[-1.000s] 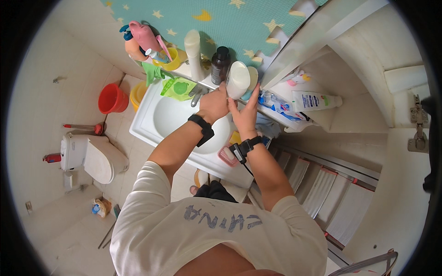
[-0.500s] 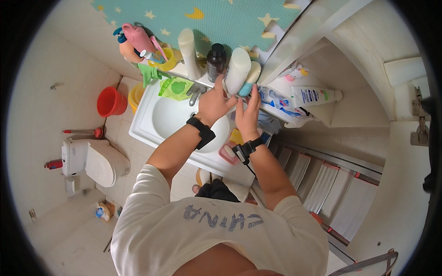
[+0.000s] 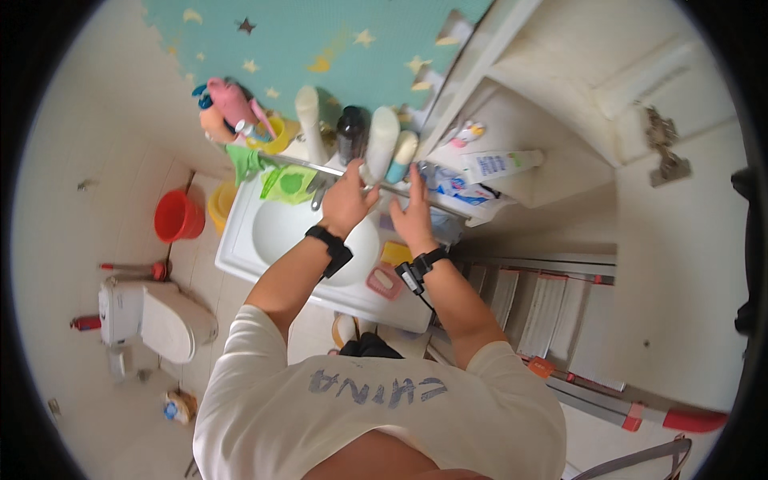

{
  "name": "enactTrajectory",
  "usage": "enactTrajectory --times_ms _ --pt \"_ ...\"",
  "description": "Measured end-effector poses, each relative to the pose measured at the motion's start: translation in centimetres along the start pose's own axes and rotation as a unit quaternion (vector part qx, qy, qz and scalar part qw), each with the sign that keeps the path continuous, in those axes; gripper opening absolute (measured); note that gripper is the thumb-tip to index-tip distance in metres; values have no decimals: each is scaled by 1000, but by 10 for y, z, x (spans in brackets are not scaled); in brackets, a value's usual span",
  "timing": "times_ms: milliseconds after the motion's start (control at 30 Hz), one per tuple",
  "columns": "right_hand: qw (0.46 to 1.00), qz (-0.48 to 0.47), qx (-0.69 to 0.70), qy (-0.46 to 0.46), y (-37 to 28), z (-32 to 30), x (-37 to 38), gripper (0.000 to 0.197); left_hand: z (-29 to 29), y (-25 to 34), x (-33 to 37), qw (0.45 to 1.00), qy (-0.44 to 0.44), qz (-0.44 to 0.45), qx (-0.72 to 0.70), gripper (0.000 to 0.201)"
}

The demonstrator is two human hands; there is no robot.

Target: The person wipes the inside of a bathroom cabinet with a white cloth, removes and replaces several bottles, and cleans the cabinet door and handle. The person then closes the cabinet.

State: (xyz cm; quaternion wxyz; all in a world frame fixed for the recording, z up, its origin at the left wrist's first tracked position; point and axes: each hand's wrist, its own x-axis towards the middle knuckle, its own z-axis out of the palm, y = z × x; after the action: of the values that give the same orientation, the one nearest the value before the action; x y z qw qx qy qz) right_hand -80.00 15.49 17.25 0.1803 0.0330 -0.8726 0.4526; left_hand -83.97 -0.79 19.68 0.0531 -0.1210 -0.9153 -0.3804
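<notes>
Near to far: your forearms rise from the lower edge over the white sink (image 3: 240, 240). Your left hand (image 3: 350, 200) reaches the metal shelf rail (image 3: 336, 170), fingers curled at the base of the white bottle (image 3: 381, 144); can't tell if they actually close on it. Your right hand (image 3: 414, 212) is flat and spread, holding nothing, just below the smaller blue-white bottle (image 3: 402, 156). Both bottles stand upright on the shelf, long axis pointing away from you, just beyond the fingertips. Left hand is nearer the white bottle. Dark bottle (image 3: 349, 134) sits just left of it.
</notes>
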Motion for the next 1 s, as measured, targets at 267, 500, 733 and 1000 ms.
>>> enactTrajectory --times_ms 267,500,733,1000 --pt "998 5 25 61 -43 -36 -3 56 -41 34 -18 999 17 47 -20 45" --pt "984 -112 34 136 -116 -91 15 42 -83 81 -38 988 3 142 -66 41" --pt "972 -167 108 122 -166 -115 22 29 -114 126 -28 954 64 276 -103 34" --pt "940 -174 -139 260 -207 -171 110 19 -132 141 -37 956 40 280 -84 32"
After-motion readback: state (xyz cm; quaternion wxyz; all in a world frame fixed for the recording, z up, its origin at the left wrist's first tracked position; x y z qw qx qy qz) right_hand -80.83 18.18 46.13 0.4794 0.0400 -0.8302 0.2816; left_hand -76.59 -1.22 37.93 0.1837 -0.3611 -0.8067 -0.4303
